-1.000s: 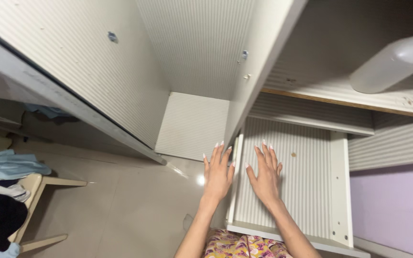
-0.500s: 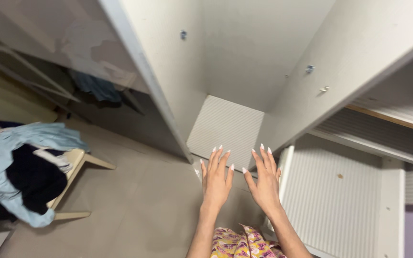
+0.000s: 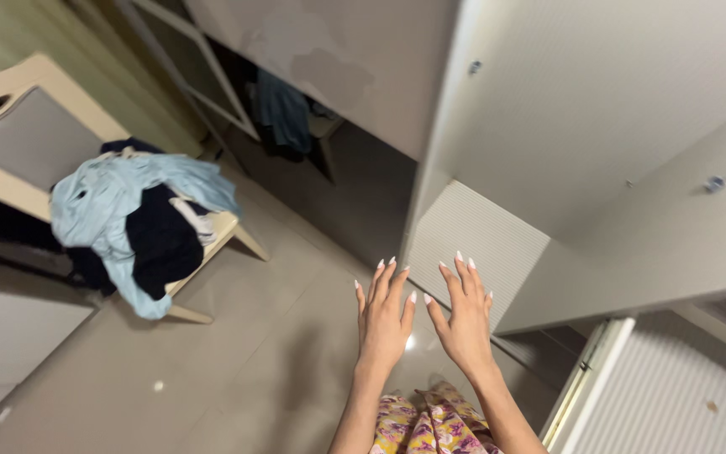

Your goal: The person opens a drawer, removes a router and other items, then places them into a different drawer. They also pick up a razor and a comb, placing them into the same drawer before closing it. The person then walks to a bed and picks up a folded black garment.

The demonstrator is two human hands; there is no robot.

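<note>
Both hands, left hand (image 3: 384,315) and right hand (image 3: 464,315), are spread open holding nothing, so they could easily bump the pulled-out white ribbed drawer (image 3: 632,395) right beside them.

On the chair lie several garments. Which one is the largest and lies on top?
The light blue garment. It drapes over the top and front of the pile on the chair, while the black garment and the small white one show only partly.

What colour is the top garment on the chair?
Light blue: the garment lies over dark clothes on the chair; the head view shows it.
</note>
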